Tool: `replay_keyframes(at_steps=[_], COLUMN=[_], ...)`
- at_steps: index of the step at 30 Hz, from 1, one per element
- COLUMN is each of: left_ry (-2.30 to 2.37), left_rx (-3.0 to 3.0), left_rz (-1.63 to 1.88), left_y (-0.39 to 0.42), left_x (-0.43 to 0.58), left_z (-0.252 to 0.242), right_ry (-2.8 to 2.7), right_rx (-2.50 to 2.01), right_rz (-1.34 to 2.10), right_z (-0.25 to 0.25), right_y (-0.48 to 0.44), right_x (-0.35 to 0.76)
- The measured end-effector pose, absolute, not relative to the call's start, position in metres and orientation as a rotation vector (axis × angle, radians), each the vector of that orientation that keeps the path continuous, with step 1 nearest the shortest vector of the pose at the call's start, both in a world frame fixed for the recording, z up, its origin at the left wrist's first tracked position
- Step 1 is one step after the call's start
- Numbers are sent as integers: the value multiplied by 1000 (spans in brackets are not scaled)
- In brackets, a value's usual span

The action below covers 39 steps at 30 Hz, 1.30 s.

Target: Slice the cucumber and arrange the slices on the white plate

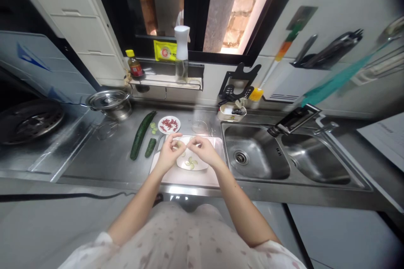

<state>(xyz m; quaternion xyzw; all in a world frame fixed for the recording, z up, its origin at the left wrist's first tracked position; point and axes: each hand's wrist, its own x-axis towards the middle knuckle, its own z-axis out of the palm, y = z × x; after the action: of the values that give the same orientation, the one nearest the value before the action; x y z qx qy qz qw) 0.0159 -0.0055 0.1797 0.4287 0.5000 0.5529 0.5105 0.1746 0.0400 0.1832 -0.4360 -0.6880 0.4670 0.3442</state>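
Over a white plate (202, 165) my two hands meet, fingertips almost touching. My left hand (170, 152) is closed in a pinch, with a bit of pale green, a cucumber slice, showing at its fingers. Thumb and forefinger are also pressed together on my right hand (204, 151); what they hold is too small to make out. Several cucumber slices (191, 162) lie on the plate, which rests on a pale cutting board (176, 178). Left of the board are a whole cucumber (142, 136), a cut cucumber piece (150, 147) and a few loose slices (153, 126).
Behind the board sits a small white plate of chopped red pieces (169, 125). A double sink (257, 151) with a black faucet (293, 119) is at right. A lidded steel pot (109, 103) stands at left, and a shelf (167, 83) holds bottles.
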Motion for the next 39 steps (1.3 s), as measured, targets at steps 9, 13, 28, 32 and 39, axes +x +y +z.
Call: replay_keyframes(at_steps=[9,13,28,32,39], left_ry=[1376,1554,1978,1976,1959], left_rx=[1117,1299,1794,1853,1938], left_rz=[1215,1086,442,384,320], left_y=[17,28,36,38,41], left_x=[2,-3,3,3,1], left_z=[129,97,62,60,51], right_ry=[-1970,-2122,-2412,-2433,-2481], right_rx=[-1253,-1432,-1835,-1848,-1878], right_rz=[1254,1119,835,808,778], right_z=[124,104,74,70,64], right_y=[71,81,85,87,87], right_x=[175,167,142,141,139])
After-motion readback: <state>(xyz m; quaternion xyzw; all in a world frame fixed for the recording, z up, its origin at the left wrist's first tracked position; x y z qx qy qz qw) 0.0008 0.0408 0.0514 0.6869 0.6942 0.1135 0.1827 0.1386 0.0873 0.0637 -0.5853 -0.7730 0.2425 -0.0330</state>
